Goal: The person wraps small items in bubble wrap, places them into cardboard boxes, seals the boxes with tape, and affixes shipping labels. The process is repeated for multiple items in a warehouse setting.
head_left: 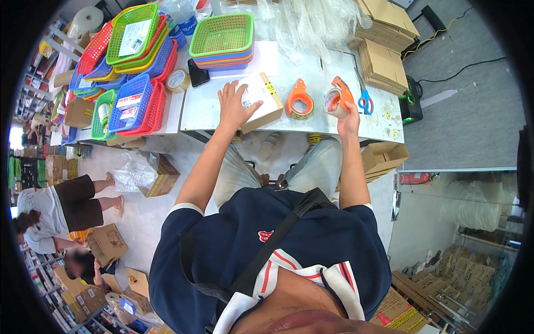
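Note:
My left hand (pixel 235 107) lies with spread fingers on a small cardboard box (pixel 271 116) at the table's front edge. A white label (pixel 257 89) covers much of the box's top, and a strip of yellow-black tape (pixel 268 84) crosses its far right corner. My right hand (pixel 349 121) is closed on an orange tape dispenser (pixel 341 89) loaded with a tape roll. Between the two hands, a second orange tape dispenser (pixel 299 89) rests on the table. Blue-handled scissors (pixel 365 102) lie just right of my right hand.
Nested colourful baskets (pixel 222 34) stand behind the box; more baskets (pixel 133 103) crowd the left. A phone (pixel 198 73) and tape roll (pixel 178 81) lie near them. Bubble wrap (pixel 303 25) and stacked flat cartons (pixel 384 64) fill the back. Two people (pixel 83 203) are at the left.

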`<control>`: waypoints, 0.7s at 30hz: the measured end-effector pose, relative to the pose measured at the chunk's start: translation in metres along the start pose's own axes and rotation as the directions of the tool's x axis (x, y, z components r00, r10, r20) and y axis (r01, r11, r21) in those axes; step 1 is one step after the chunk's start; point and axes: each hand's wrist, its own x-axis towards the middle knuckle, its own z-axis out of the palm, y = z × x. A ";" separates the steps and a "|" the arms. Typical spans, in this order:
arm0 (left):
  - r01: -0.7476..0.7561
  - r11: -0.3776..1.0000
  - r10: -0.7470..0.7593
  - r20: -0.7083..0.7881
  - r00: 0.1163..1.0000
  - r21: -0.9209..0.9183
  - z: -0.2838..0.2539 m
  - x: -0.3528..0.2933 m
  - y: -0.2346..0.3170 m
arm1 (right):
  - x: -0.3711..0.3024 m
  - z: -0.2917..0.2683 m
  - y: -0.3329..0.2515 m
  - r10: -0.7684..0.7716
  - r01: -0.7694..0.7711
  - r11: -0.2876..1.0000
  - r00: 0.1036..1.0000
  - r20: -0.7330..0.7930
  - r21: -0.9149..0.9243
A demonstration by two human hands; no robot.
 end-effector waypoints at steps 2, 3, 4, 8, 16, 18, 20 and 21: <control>0.006 1.000 -0.005 -0.024 1.000 0.025 -0.001 0.000 0.001 | -0.017 0.006 -0.002 -0.001 -0.016 0.983 0.996 0.091 0.181; 0.009 0.999 -0.008 -0.036 0.999 0.041 -0.004 0.001 0.004 | -0.024 0.010 -0.002 -0.013 -0.031 0.969 0.984 0.178 0.245; -0.026 1.000 0.026 -0.096 0.995 -0.003 -0.009 0.002 0.006 | -0.031 0.014 -0.001 -0.032 -0.052 0.951 0.964 0.262 0.305; -0.031 0.899 -0.005 -0.081 0.997 -0.437 -0.042 0.010 0.035 | -0.062 0.053 -0.013 -0.020 -0.103 0.952 0.920 0.391 0.289; 0.712 0.015 -0.028 0.712 0.702 -0.702 -0.078 0.012 0.082 | -0.107 0.105 -0.038 0.129 0.041 0.942 0.871 0.473 -0.332; 0.720 -0.006 0.001 0.720 0.694 -0.694 -0.086 0.010 0.081 | -0.109 0.108 -0.041 0.133 0.101 0.909 0.849 0.511 -0.404; 0.719 0.053 0.025 0.721 0.693 -0.693 -0.096 0.010 0.081 | -0.111 0.110 -0.045 0.184 0.102 0.881 0.826 0.532 -0.462; 0.718 0.082 0.037 0.722 0.691 -0.692 -0.099 0.010 0.080 | -0.112 0.109 -0.046 0.185 0.135 0.858 0.819 0.543 -0.496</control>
